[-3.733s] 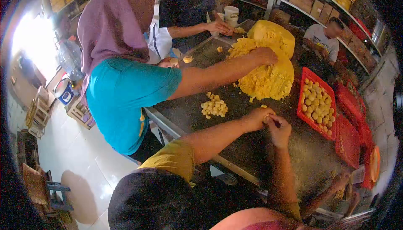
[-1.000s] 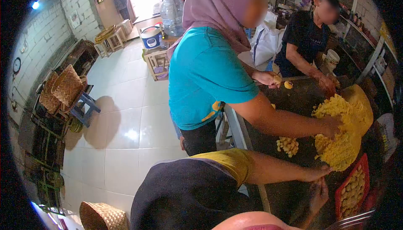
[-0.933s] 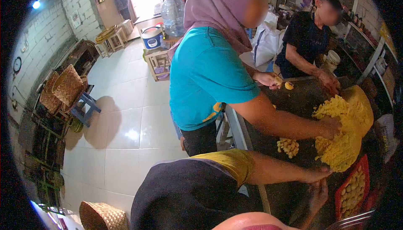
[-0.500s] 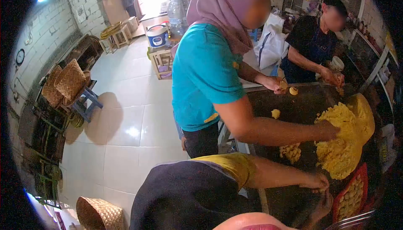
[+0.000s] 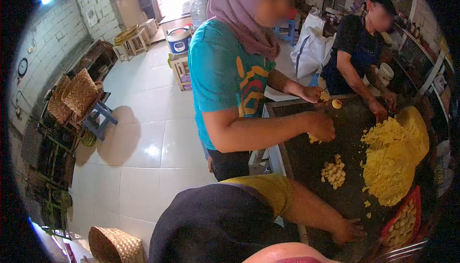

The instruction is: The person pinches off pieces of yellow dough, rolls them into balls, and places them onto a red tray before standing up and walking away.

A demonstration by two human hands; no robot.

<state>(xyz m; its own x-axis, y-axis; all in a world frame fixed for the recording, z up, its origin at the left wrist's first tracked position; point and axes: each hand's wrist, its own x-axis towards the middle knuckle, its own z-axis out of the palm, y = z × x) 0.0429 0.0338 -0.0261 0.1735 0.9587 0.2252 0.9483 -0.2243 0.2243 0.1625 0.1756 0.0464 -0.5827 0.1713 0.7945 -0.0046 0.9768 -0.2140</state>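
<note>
My left hand (image 5: pixel 350 230), at the end of the yellow sleeve, is low over the dark tabletop (image 5: pixel 306 164) with its fingers spread and nothing visible in them. Small yellow crumbs (image 5: pixel 367 204) lie just above it. To its right stands a red-rimmed tray (image 5: pixel 415 200) of pale round dough pieces (image 5: pixel 402 227). A large yellow crumbly mound (image 5: pixel 390 167) is above the tray. Farther up and left of my hand is a pile of small pale pieces (image 5: pixel 333 172). My right hand is not clear in the dimness at the bottom edge; its fingers cannot be made out.
Across the tabletop, a co-worker in a teal shirt (image 5: pixel 215 85) holds dough pieces. Another person in dark clothes (image 5: pixel 352 37) reaches toward the mound. A woven basket (image 5: pixel 117 244) stands on the floor at the lower left; more baskets (image 5: pixel 81 93) rest on a blue stool (image 5: pixel 100 119).
My hands were close together; my left hand has moved down and left and spread its fingers. The teal-shirted co-worker's hand has drawn back from the mound. The other person's hands have moved nearer it.
</note>
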